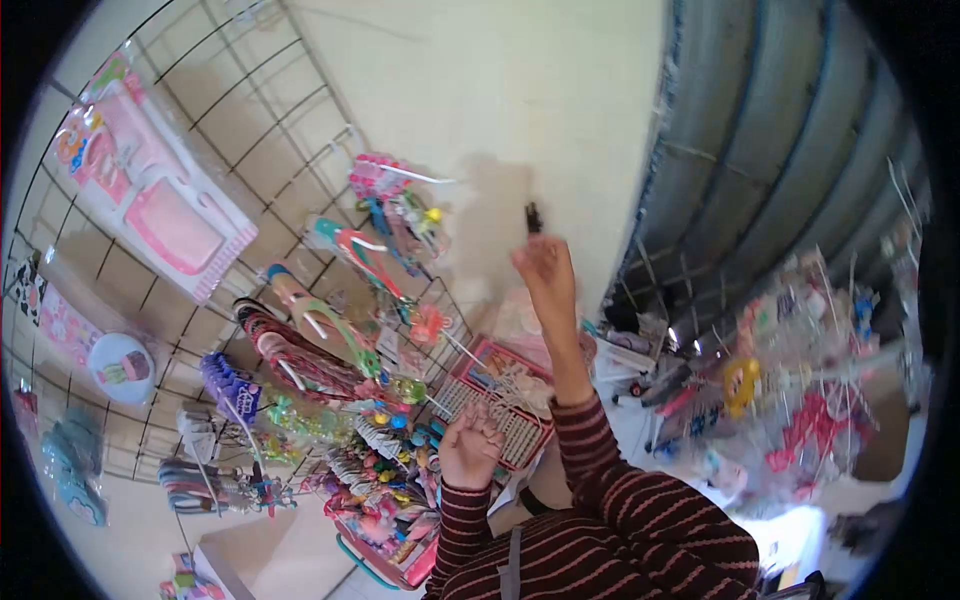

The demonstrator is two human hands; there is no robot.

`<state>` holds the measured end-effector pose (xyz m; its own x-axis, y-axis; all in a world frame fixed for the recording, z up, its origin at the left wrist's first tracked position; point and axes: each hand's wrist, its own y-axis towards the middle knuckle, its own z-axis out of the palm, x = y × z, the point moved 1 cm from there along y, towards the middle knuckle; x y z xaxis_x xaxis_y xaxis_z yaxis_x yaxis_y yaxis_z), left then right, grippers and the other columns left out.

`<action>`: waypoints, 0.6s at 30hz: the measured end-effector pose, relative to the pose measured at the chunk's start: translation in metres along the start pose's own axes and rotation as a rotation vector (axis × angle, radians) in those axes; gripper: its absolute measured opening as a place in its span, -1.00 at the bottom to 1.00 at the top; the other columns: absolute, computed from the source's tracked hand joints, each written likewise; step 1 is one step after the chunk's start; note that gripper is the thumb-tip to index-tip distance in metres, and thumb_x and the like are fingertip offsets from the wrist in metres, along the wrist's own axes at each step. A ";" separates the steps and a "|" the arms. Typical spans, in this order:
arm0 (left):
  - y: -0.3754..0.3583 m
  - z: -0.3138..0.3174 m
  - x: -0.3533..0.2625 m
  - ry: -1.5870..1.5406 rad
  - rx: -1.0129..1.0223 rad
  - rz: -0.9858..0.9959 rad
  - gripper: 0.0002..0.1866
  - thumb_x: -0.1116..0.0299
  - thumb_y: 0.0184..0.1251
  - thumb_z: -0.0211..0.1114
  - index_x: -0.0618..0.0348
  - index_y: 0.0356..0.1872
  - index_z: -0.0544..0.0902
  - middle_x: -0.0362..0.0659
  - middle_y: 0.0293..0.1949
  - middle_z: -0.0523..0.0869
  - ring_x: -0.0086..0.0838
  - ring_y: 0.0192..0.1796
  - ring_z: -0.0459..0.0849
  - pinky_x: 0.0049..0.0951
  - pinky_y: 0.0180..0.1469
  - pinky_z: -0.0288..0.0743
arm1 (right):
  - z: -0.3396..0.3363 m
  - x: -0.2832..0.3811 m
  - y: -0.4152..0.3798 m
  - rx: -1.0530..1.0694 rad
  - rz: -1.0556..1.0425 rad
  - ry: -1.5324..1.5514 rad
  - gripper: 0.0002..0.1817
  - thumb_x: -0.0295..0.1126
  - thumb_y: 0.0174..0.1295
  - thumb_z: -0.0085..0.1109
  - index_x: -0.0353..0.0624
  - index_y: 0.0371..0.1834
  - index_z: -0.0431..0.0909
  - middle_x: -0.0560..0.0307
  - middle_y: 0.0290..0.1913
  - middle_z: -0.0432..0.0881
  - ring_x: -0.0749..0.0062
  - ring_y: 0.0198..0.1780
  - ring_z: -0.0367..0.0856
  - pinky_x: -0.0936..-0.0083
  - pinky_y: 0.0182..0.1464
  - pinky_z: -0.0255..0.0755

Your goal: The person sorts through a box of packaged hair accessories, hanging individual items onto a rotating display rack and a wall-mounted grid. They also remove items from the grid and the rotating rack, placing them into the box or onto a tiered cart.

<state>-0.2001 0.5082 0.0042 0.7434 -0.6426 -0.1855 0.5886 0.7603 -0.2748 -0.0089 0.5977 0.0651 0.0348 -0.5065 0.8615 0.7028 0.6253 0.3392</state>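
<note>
Wire grid rack [200, 130] at 10 o'clock, pink toy pack [160, 200] hanging on it. Hair accessories [350, 400] crowd hooks at 8 o'clock. Your left hand [470, 445] curls into loose fist, knuckles near red carded pack [500, 390]; cannot tell if it grips anything. Your right hand [543, 262] reaches up at 12 o'clock, fingertips closed toward small dark hook [533, 217] on wall [500, 90]. Step looks like working at that hook. Next move likely needs firm fingertip hold. Bagged trinkets [800, 380] at 3 o'clock.
</note>
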 end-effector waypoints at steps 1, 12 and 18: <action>-0.004 -0.004 0.003 -0.047 0.028 -0.022 -0.79 0.37 0.09 -0.01 0.19 -0.27 0.49 -0.20 -0.24 0.52 -0.51 -0.37 0.40 -0.52 -0.33 0.25 | -0.025 -0.014 -0.024 0.012 -0.011 -0.071 -0.75 -0.45 0.00 0.11 -0.22 -0.28 0.30 0.17 -0.41 0.48 0.58 -0.35 0.47 0.66 -0.27 0.34; -0.018 -0.022 0.099 -0.121 0.271 -0.377 -0.78 0.34 0.18 -0.13 0.22 -0.31 0.44 -0.17 -0.32 0.49 -0.49 -0.37 0.37 -0.46 -0.33 0.23 | -0.232 0.087 -0.280 0.400 0.545 -0.617 -0.84 -0.35 0.04 0.03 -0.18 -0.35 0.42 0.11 -0.41 0.54 0.38 -0.34 0.53 0.53 -0.30 0.37; -0.057 0.008 0.148 -0.168 0.602 -0.407 -0.65 0.07 0.16 -0.05 0.09 -0.16 0.30 -0.28 -0.36 0.36 -0.48 -0.31 0.35 -0.41 -0.34 0.25 | -0.314 0.126 -0.325 0.278 0.543 -0.851 -0.80 -0.29 0.08 -0.01 -0.19 -0.34 0.41 0.11 -0.41 0.54 0.39 -0.34 0.51 0.53 -0.27 0.34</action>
<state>-0.1204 0.3706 0.0001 0.4396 -0.8980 -0.0197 0.8640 0.4168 0.2826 -0.0099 0.1438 -0.0554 -0.2904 0.4009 0.8689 0.5506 0.8127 -0.1909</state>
